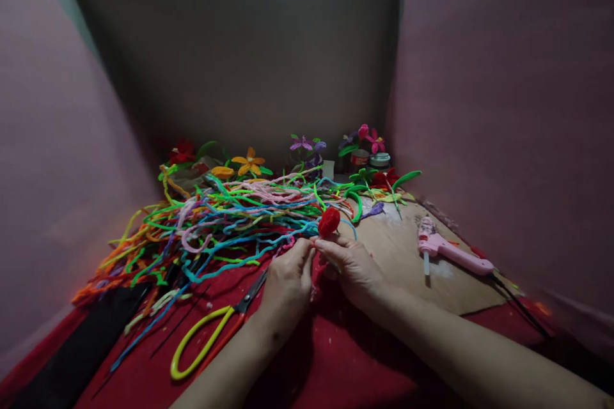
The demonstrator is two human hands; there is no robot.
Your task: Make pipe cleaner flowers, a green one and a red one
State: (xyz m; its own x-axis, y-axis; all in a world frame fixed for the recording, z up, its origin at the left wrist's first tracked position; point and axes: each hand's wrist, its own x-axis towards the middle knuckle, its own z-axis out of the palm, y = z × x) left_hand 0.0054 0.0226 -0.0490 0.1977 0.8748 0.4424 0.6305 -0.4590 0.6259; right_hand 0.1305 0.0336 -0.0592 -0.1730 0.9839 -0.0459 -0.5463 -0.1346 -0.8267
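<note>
A red fuzzy pipe-cleaner flower bud [329, 222] stands upright just above my fingertips. My right hand [357, 273] is closed in a pinch at its base. My left hand [290, 278] meets it there, thumb and finger pressed together on a bit of red pipe cleaner below the bud. The fingers hide most of what lies under the bud. Scissors [211, 331] with one yellow and one red handle lie beside my left wrist, partly covered by it. Beyond my left hand spreads a heap of loose colourful pipe cleaners [230, 211].
A pink hot glue gun [453, 252] rests on a brown board [400, 268] at the right, its black cord [520, 307] running off the red cloth [355, 370]. Finished flowers, such as an orange one [248, 162], line the back. A black flat object [91, 345] lies at left.
</note>
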